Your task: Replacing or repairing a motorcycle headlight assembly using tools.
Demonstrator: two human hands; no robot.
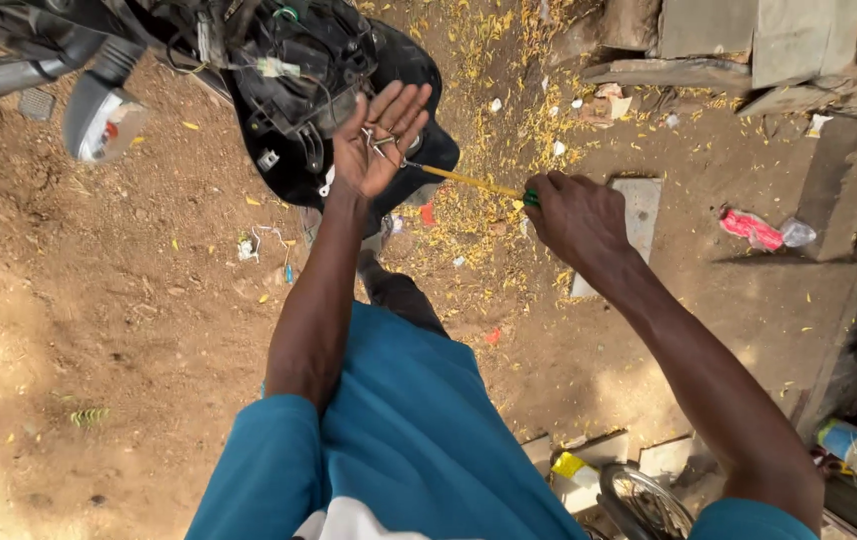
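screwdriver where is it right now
In the head view, the screwdriver lies just above centre, its handle gripped in the right hand and its tip reaching the open left hand, over the dirt ground.

I count two hands: my left hand (381,135) and my right hand (574,215). One yellow-shafted screwdriver (469,181) lies between them. Far left I see one black motorbike body panel (299,90); far right, one red wrapper (752,229); near right, one can (852,445) and one wheel (644,503).
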